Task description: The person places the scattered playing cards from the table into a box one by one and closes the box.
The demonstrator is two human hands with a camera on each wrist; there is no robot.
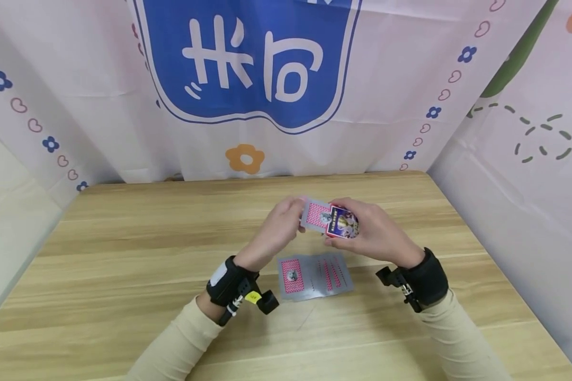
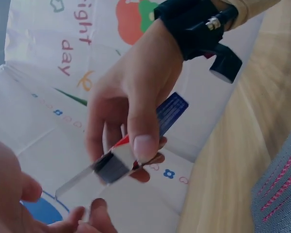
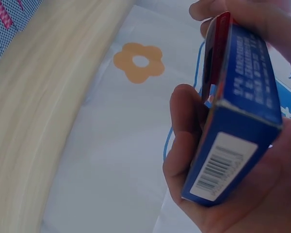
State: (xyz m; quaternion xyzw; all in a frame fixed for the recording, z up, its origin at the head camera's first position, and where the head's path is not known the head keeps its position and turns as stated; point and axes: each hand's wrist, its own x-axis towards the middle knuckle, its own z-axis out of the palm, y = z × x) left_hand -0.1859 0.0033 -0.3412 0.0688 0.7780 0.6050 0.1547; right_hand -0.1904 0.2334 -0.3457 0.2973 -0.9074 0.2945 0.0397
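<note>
My right hand (image 1: 374, 230) grips a small blue and red playing-card box (image 1: 344, 223), fingers and thumb along its opposite sides. A silver-edged playing card (image 1: 316, 216) with a red patterned back sticks out of the box's left end; I cannot tell if several lie together. At that card's outer end is my left hand (image 1: 278, 225). In the left wrist view its thumb and fingers (image 2: 99, 213) stand spread around the card's end, with a gap visible. The right wrist view shows the box's barcode end (image 3: 223, 167).
A creased silver sheet (image 1: 315, 276) with a pink printed pattern lies on the wooden table (image 1: 148, 296), below the hands. White printed cloth (image 1: 286, 148) hangs behind the table and at its right side. Both wrists wear black camera straps (image 1: 426, 280).
</note>
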